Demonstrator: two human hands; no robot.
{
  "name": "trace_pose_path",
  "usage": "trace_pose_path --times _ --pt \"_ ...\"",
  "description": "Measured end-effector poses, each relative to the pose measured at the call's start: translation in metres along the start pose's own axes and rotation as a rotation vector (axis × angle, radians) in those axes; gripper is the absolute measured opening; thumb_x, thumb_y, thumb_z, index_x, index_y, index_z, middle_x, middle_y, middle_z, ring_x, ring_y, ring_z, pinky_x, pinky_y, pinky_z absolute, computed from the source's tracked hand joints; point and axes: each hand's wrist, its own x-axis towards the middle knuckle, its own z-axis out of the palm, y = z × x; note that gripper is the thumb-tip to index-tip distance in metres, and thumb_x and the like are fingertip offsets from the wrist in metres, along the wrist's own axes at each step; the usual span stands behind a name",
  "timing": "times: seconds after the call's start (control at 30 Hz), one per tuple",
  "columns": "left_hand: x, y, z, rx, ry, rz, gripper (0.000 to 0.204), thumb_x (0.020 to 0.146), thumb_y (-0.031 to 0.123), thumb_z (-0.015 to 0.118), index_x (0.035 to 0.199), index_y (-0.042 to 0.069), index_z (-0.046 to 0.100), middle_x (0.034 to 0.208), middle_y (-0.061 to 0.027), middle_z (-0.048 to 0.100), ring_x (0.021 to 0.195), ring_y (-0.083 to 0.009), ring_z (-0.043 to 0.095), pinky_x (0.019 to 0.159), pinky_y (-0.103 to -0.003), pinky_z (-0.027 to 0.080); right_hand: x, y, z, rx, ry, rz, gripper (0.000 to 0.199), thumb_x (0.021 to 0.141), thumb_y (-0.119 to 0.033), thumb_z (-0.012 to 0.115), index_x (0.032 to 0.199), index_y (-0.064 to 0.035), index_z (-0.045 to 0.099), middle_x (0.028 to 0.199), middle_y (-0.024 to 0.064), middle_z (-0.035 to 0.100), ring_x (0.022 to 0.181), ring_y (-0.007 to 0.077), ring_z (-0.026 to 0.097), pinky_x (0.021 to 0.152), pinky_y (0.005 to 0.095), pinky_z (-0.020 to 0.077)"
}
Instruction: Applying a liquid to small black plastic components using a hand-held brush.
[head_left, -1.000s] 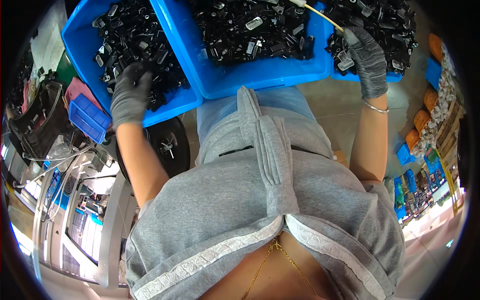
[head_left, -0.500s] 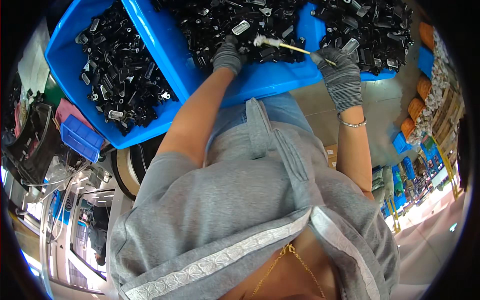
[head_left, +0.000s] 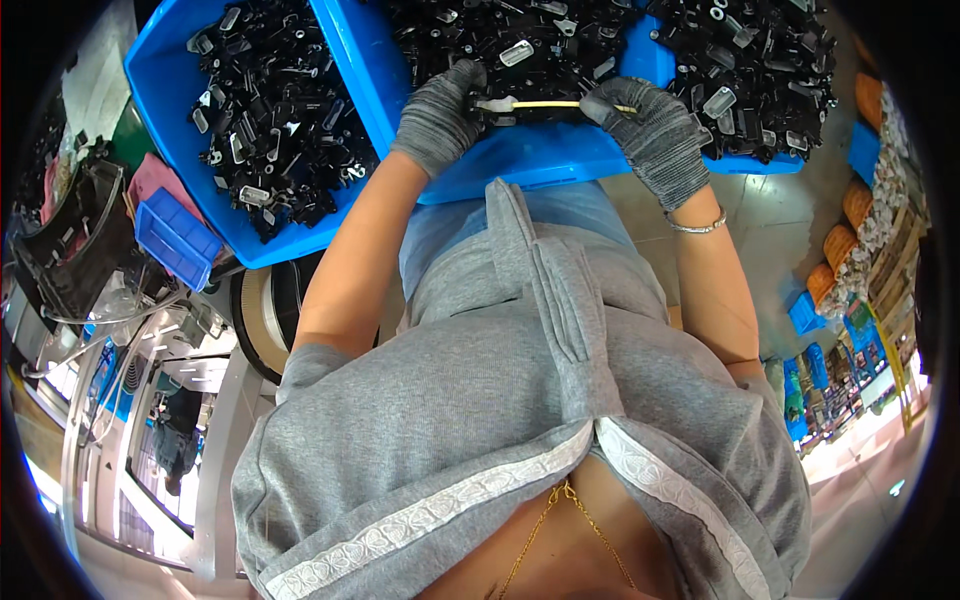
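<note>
My right hand point(head_left: 650, 135), in a grey knitted glove, pinches a thin pale wooden stick point(head_left: 550, 104) with a frayed whitish tip point(head_left: 494, 105). The stick lies nearly level and points left. My left hand point(head_left: 438, 118), gloved alike, has its fingers closed just at that tip; what they hold is hard to make out against the dark parts behind. Both hands are over the near edge of the middle blue bin point(head_left: 545, 160), which is full of small black parts point(head_left: 450, 40), some with silvery plates.
To the left stands another blue bin point(head_left: 352, 80) of black parts, and more black parts point(head_left: 750, 80) fill a bin at the right. A small blue tray point(head_left: 178, 238) and a round reel point(head_left: 262, 318) are at the left. Orange baskets point(head_left: 842, 245) stand far right.
My left hand has come up out of the black parts and closed beside the stick's tip. My right hand has shifted slightly left and down, and the stick has turned nearly level.
</note>
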Motion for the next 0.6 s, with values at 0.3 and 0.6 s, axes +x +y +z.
trace_pose_path --times 0.3,0.6 --pt "-0.053 0.035 -0.084 0.165 -0.009 -0.06 0.019 0.077 0.012 0.069 0.094 0.012 0.062 0.085 -0.01 0.066 0.083 -0.0306 0.065 0.072 -0.041 0.052 -0.006 -0.048 0.021 -0.035 -0.191 -0.143 0.015 0.083 -0.019 0.074 0.091 -0.0063 0.072 0.087 0.0096 0.07 0.079 0.0197 0.067 0.075 0.0299 0.0532" --pt "-0.047 0.02 -0.079 0.55 0.379 0.02 0.041 0.073 0.01 0.068 0.113 0.017 0.062 0.113 -0.014 0.058 0.109 -0.0344 0.055 0.089 -0.049 0.046 0.001 0.032 -0.058 0.204 0.345 0.158 0.025 0.086 -0.027 0.073 0.097 -0.0043 0.072 0.081 0.0019 0.068 0.074 0.0076 0.06 0.068 0.0238 0.0485"
